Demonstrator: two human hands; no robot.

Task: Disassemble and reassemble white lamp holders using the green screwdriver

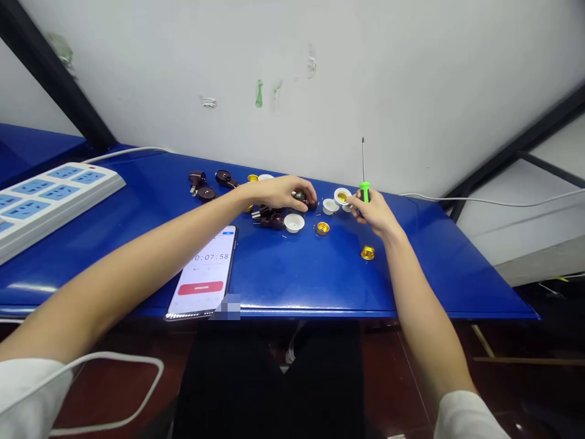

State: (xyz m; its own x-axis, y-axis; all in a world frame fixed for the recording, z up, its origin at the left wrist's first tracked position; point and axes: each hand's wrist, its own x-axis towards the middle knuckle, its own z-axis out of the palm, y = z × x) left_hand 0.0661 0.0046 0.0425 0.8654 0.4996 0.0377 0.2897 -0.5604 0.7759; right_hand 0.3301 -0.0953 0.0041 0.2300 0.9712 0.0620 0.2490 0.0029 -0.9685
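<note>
Over blue tbl (283,274) nr wall (402,122), R fingers (356,202) grip screwdriver (364,189), L (280,192) cups dark pc (301,197).

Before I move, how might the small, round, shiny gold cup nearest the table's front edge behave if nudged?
The gold cup looks small and ribbed, so probably light and stiff. Its round outline suggests it could roll if tipped sideways. The glossy blue tabletop likely lets it slide easily.

The tabletop (283,280) is plain blue, the screwdriver handle (364,192) bright green.
</note>
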